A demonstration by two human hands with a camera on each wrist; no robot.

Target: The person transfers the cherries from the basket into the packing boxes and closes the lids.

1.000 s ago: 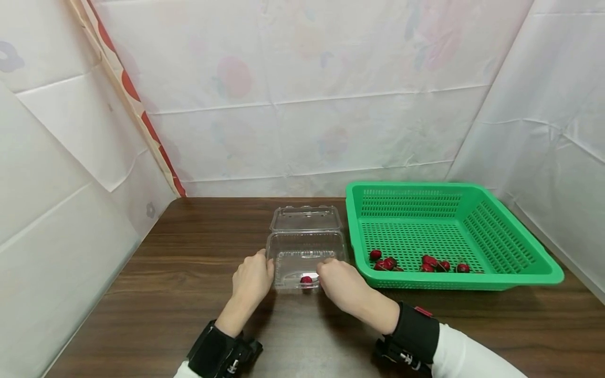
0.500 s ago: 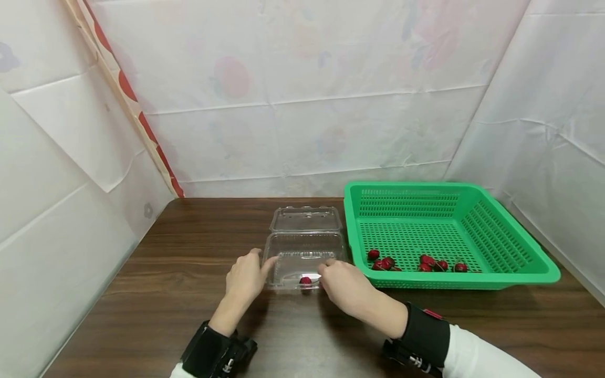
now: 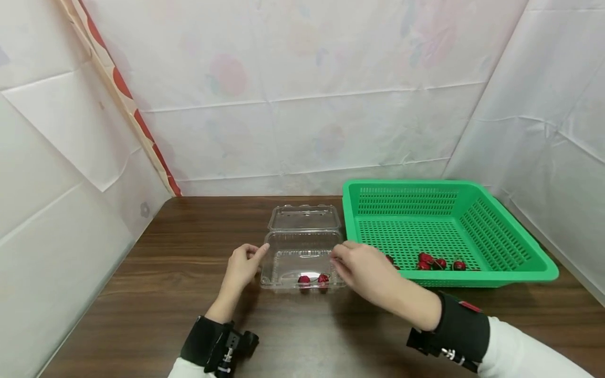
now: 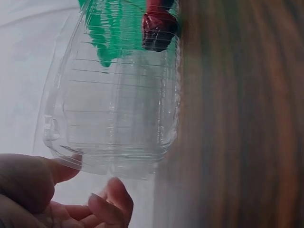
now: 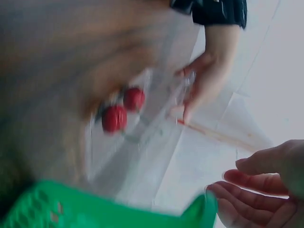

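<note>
A clear plastic clamshell container (image 3: 293, 264) stands on the table with its lid (image 3: 304, 218) folded back. Two red cherries (image 3: 304, 280) lie inside along its near wall; the right wrist view shows both cherries (image 5: 114, 118) with stems. My left hand (image 3: 240, 270) is at the container's left end, thumb at the rim and fingers loosely bent beside the end wall. My right hand (image 3: 366, 268) hovers over the container's right edge, near the basket. In the right wrist view the fingers of that right hand (image 5: 261, 190) are relaxed, with nothing between them.
To the right stands a green slatted basket (image 3: 496, 279) with several cherries (image 3: 425, 258) near its front wall; my right hand hides part of them. White sheets (image 3: 302, 131) hang behind and at both sides of the dark wooden table (image 3: 189, 294).
My right hand has let go of a second cherry in the container and moved right and up. My left hand has shifted slightly left, its thumb drawing back to the rim.
</note>
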